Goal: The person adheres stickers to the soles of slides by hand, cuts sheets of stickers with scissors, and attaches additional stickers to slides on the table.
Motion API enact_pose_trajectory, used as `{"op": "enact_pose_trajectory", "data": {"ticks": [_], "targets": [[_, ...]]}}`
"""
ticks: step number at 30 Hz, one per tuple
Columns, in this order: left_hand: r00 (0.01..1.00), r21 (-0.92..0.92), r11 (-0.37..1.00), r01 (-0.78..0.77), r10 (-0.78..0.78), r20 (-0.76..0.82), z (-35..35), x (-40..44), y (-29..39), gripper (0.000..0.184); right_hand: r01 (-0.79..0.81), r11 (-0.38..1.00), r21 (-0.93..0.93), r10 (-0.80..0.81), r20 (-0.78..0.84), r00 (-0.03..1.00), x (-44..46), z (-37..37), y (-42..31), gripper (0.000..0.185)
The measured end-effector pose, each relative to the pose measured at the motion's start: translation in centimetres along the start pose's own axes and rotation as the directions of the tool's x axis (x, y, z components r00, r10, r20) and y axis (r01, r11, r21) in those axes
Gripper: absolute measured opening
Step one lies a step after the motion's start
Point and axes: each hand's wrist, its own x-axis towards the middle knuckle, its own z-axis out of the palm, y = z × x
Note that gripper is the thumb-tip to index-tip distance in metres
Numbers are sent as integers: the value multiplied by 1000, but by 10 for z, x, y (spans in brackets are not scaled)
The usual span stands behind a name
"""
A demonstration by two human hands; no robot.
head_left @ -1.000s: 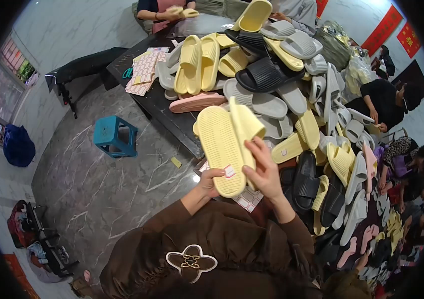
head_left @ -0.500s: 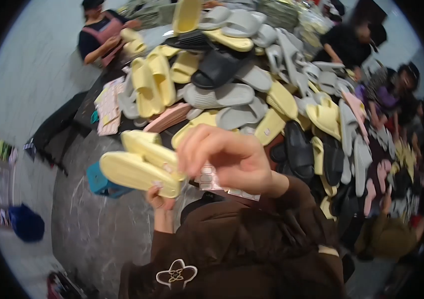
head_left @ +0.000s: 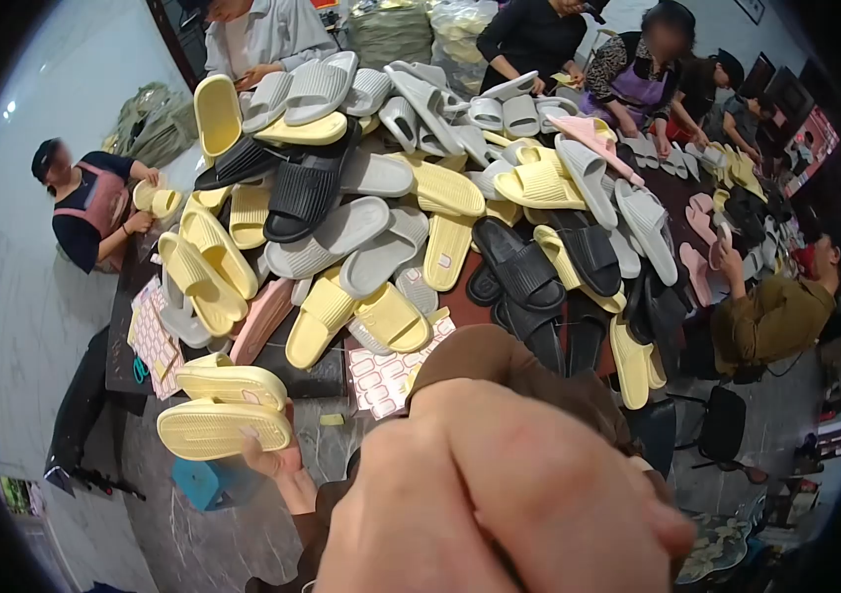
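My left hand (head_left: 277, 457) holds a pair of yellow slippers (head_left: 211, 431) by one end, at the lower left beyond the table edge; a small label shows on one sole. Large and close to the camera, my right hand (head_left: 500, 494) has its fingers curled, and what they hold, if anything, is out of sight. Beyond both hands lies a heap of grey, yellow and black slippers (head_left: 317, 188). A white sheet with pink-outlined labels (head_left: 391, 368) rests at the near table edge, left of my right sleeve.
Label sheets (head_left: 154, 331) lie at the table's left corner beside green scissors (head_left: 140, 370). A blue stool (head_left: 199, 482) stands below the held slippers. A person in a pink apron (head_left: 94, 203) handles a yellow slipper at left. Other people are behind and right of the table.
The view has swung right. My left hand has carried the yellow slippers out to the left. My right hand has let go of them and risen close to the camera.
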Motion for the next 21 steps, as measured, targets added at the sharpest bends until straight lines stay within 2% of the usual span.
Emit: {"op": "enact_pose_trajectory", "data": {"ticks": [5, 8, 11, 21], "targets": [[997, 28, 997, 72, -72, 6, 2, 14, 0, 91, 32, 998, -63, -31, 20, 999, 3, 10, -1, 21], [986, 72, 993, 95, -104, 133, -1, 29, -1, 86, 73, 989, -131, -70, 24, 997, 0, 19, -4, 20], [970, 136, 978, 156, -178, 168, -6, 40, -10, 80, 109, 977, -185, -105, 32, 994, -7, 28, 1, 20], [933, 236, 932, 273, -317, 170, 0, 39, -50, 75, 181, 949, -257, -177, 40, 983, -14, 42, -29, 18]]}}
